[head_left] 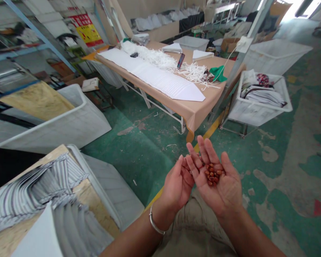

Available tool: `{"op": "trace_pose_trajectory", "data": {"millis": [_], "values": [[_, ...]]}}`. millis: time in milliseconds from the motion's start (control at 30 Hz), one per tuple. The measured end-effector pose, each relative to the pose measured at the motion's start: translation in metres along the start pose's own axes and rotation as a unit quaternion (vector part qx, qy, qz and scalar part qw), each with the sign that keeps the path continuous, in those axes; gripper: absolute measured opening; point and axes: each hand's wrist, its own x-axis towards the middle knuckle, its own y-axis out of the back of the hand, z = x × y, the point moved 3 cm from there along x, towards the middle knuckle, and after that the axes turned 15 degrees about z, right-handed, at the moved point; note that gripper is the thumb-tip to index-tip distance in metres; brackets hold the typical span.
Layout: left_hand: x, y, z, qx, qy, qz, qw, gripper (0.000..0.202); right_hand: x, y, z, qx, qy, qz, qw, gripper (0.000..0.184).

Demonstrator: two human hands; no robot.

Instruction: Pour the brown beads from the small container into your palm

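A small heap of glossy, reddish-brown peanut-like kernels [213, 174] lies in the palm of my right hand [220, 189]. That hand is palm up, its fingers stretched out and slightly curved around the heap. My left hand [178, 187] is cupped close against its left side, fingers loosely bent and partly hidden behind the right hand's fingers. Something small shows near the left fingers, too small to make out. A silver bangle [155, 223] circles my left wrist. Both hands are above my lap, over khaki trousers [200, 228].
Ahead stands a brown-covered table [195, 109] with a long white sheet stack [160, 78], shredded strips [155, 57] and a phone [181, 61]. White bins stand left [96, 123] and right [259, 113]. Striped fabric pieces [34, 192] lie on a board at lower left.
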Motion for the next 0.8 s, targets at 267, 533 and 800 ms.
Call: {"op": "trace_pose_trajectory", "data": {"millis": [267, 533, 800], "values": [[-0.008, -0.004, -0.008, 0.007, 0.053, -0.016, 0.998, 0.046, 0.000, 0.005, 0.000, 0.000, -0.017, 0.001, 1.000, 0.043], [0.008, 0.008, -0.009, 0.076, 0.001, -0.039, 0.996, 0.038, -0.001, 0.002, -0.013, 0.008, 0.019, 0.001, 1.000, 0.040], [0.029, 0.038, -0.007, 0.139, 0.049, 0.015, 0.989, 0.029, -0.027, -0.068, -0.084, -0.012, -0.013, -0.151, 0.988, 0.043]]}}
